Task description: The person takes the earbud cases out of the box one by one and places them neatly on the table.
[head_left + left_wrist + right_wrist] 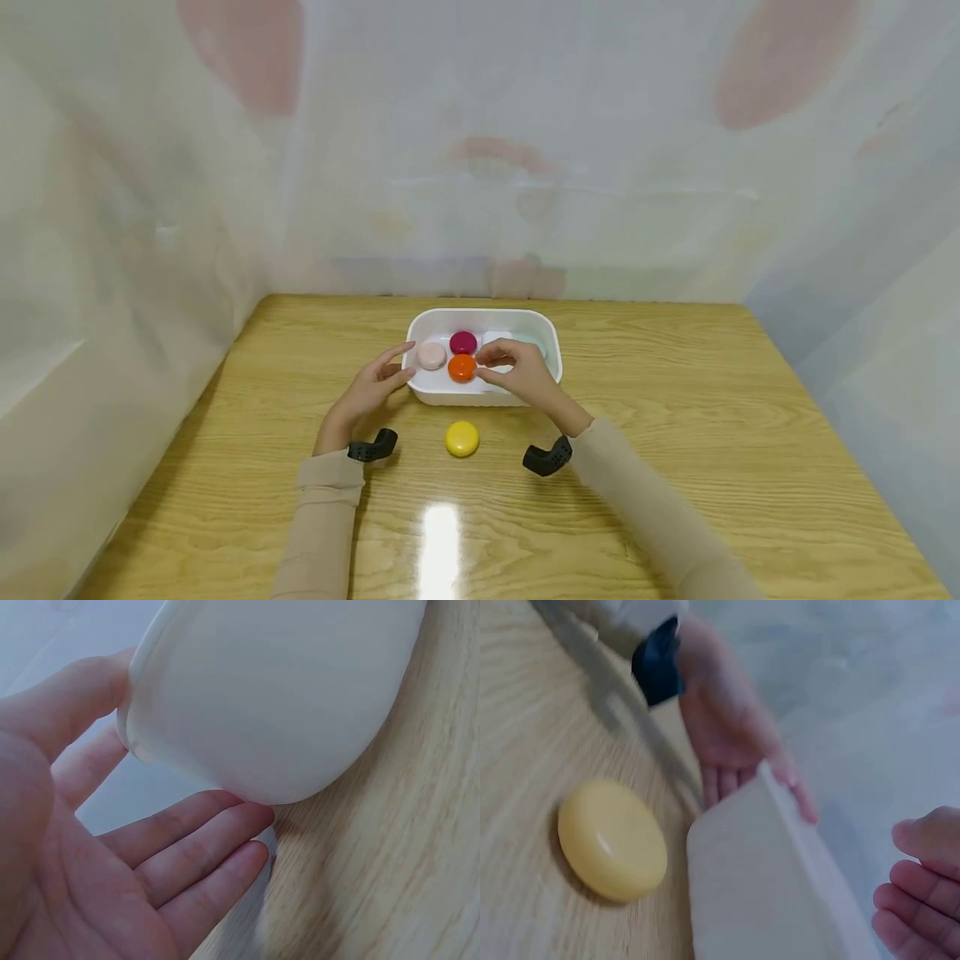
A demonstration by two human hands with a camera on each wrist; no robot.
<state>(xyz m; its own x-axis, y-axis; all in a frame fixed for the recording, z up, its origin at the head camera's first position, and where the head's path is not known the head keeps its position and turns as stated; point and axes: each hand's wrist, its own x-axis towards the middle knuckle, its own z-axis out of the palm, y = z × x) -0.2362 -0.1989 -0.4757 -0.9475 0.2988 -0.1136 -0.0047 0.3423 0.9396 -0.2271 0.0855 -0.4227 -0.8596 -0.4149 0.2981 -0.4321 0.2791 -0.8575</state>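
Note:
A white plastic bin (pixel 457 398) sits on the wooden table. My left hand (pixel 369 387) is at its left end; in the left wrist view the thumb and fingers touch the rim and outer wall, mostly straight. Over the bin hovers my right hand (pixel 521 371), beside a round glossy orange disc (pixel 461 368); thumb and fingers are apart with nothing seen between them. Also inside lie a pale pink disc (pixel 431 356), a crimson disc (pixel 462 342), a white piece (pixel 497 337) and a mint-green one (pixel 538 343), the last two partly hidden by my right hand.
A yellow disc (pixel 462 438) lies on the table (pixel 652 400) in front of the bin, between my forearms. Black wrist cameras (pixel 547 457) stick out inward from both wrists. Pale curtain-like sheets (pixel 600 217) hang behind the table and at both sides.

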